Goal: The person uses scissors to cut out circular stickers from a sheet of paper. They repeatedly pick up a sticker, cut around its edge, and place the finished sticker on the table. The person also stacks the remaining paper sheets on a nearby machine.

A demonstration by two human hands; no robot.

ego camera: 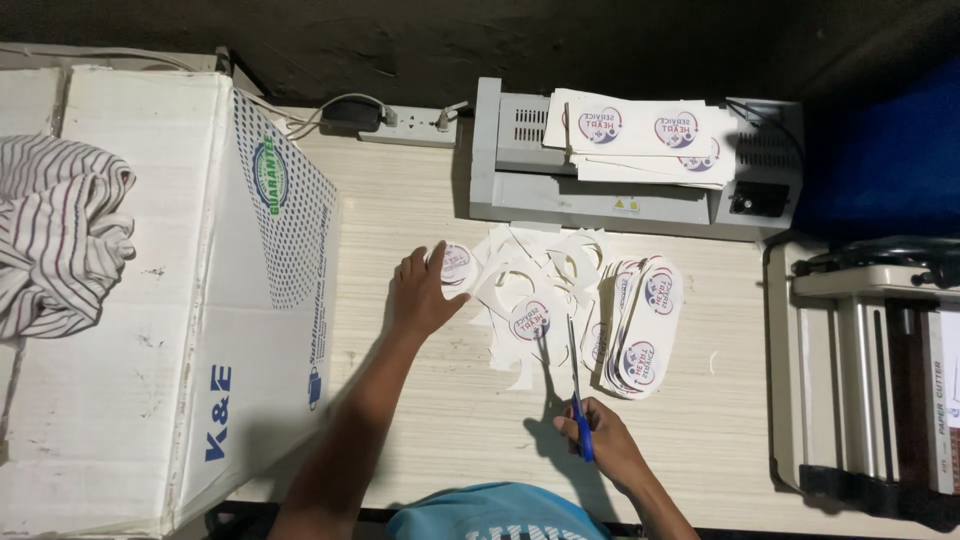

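Round sticker [456, 264] under left hand [424, 295] fingers, scissors [575, 385] in right hand [600, 440] — apart.

My single head camera looks straight down from well above the table [420, 400], laminator [560, 180] at its far edge.

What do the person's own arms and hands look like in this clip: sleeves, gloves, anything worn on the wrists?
Both arms are bare from the forearm down, with no sleeves in view. The left hand and the right hand wear no gloves, and no watch, ring or band can be made out in the dim light. A light blue garment shows at the bottom edge.
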